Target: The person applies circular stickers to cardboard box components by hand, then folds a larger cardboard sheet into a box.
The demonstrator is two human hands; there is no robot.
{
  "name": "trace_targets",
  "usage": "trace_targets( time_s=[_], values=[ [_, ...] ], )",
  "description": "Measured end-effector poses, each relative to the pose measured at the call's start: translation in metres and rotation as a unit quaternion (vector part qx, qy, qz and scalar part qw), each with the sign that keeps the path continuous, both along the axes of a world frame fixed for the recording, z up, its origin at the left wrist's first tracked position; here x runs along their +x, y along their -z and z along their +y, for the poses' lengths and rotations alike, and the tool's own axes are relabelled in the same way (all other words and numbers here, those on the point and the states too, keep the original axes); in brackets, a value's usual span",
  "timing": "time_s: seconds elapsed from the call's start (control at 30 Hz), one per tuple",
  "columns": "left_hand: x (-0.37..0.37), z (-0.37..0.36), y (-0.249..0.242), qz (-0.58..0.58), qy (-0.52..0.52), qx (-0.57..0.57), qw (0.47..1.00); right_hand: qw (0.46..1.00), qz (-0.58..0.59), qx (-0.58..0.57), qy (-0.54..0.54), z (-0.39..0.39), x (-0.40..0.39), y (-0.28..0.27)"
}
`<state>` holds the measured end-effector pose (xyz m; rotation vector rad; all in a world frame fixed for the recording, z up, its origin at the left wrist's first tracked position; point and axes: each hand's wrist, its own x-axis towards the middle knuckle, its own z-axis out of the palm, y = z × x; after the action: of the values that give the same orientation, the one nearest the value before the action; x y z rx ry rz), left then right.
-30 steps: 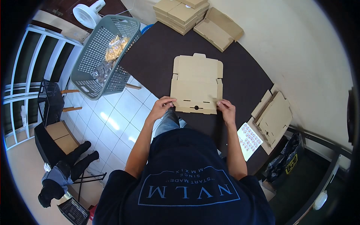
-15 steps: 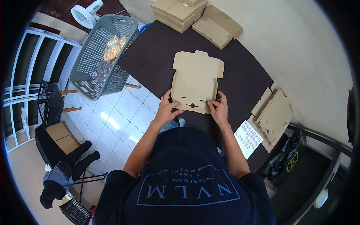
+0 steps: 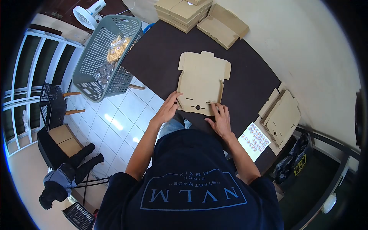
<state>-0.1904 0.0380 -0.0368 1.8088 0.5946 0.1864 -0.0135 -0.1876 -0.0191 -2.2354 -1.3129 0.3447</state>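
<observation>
A partly folded cardboard box (image 3: 201, 80) lies on the dark table (image 3: 153, 53), its side walls partly raised and its flaps spread at the far end. Slots and a round hole show near its near edge. My left hand (image 3: 168, 108) touches the box's near left corner, fingers along the side wall. At the near right corner, my right hand (image 3: 220, 120) rests its fingertips on the cardboard, with the thumb apart from the fingers. Neither hand is wrapped round anything.
Stacked boxes (image 3: 184, 14) and an open box (image 3: 223, 26) stand at the far edge. Flat cardboard (image 3: 281, 117) and a sticker sheet (image 3: 253, 142) lie right. A basket (image 3: 90, 57) holds bagged items at left. Another person (image 3: 59, 182) is at lower left.
My left hand has moved up along the box's left side. My right hand has shifted nearer me and left, its pinch on the right corner loosened.
</observation>
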Motion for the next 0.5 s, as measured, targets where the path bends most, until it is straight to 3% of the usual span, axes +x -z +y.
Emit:
trace_targets(
  time_s=[0.1,0.23,0.3,0.5],
  values=[
    [-0.002,0.009,0.000,0.013,0.033,0.023,0.999,1.000,-0.014,-0.011,-0.016,-0.003,0.003,0.014],
    [0.002,0.008,-0.008,0.020,-0.009,-0.022,1.000,0.999,-0.032,0.007,-0.026,-0.004,0.009,0.027],
    [0.005,0.014,0.001,-0.003,0.023,0.133,0.991,0.999,-0.030,0.007,-0.029,-0.003,0.011,0.025],
    [0.018,0.023,0.006,-0.011,0.017,0.139,0.990,1.000,-0.010,-0.005,-0.028,-0.001,0.013,0.019]
  ],
)
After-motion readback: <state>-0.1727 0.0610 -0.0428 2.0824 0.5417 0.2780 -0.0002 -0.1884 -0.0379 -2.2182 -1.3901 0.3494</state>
